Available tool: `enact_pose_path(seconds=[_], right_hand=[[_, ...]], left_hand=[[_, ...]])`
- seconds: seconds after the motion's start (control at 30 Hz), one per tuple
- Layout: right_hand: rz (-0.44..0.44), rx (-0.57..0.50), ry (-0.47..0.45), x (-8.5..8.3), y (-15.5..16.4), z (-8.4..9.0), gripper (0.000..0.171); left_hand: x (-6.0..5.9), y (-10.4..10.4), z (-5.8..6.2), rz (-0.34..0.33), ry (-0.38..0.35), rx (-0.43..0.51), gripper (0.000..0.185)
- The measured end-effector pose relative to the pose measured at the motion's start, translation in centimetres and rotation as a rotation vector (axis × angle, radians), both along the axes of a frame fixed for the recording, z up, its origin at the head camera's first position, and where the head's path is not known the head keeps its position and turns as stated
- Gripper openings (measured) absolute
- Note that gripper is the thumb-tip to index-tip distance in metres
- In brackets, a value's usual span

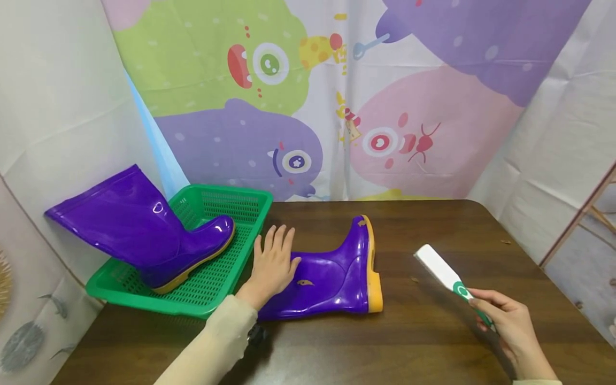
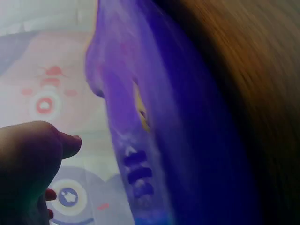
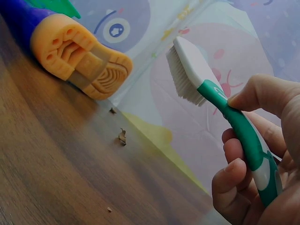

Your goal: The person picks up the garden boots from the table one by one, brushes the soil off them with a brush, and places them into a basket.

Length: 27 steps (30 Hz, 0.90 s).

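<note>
A purple rain boot [image 1: 332, 283] with a yellow sole lies on its side on the table, brown leaf bits stuck to its shaft and toe. Over the upper shaft is my left hand [image 1: 274, 264], fingers extended; whether it touches the boot I cannot tell. The left wrist view shows the thumb [image 2: 70, 145] held out beside the purple surface and a leaf bit [image 2: 141, 110] on it. Off to the right, my right hand [image 1: 510, 326] grips a white and green scrubbing brush [image 3: 243, 131] by its handle. The bristles [image 3: 180, 77] are apart from the boot.
A green plastic basket [image 1: 267, 206] stands at the left, with a second purple boot [image 1: 125, 224] leaning in it, shaft over the rim. Dry leaf scraps [image 3: 122, 137] lie on the brown wooden table [image 1: 433, 347]. A cartoon-printed curtain [image 1: 327, 80] hangs behind.
</note>
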State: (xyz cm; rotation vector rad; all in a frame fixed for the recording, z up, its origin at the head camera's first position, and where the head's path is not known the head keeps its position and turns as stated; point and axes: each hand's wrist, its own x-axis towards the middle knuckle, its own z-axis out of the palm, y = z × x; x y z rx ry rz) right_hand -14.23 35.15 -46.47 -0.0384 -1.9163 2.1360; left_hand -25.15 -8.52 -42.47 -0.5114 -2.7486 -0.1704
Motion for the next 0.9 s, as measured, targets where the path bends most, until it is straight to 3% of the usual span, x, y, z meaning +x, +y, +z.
enact_pose_path(seconds=[0.43,0.73,0.9], right_hand=[[0.0,0.011,0.008,0.0,0.0,-0.1,0.031],[0.004,0.023,0.013,-0.1,-0.2,0.0,0.031],[0.004,0.025,0.012,0.0,-0.1,-0.1,0.03]], left_hand=[[-2.7,-0.9,-3.0,0.071,-0.306,-0.002,0.063],[-3.5,-2.1,-3.9,0.054,-0.36,0.052,0.071],[-3.7,-2.2,-3.9,0.034,-0.334,0.019,0.069]])
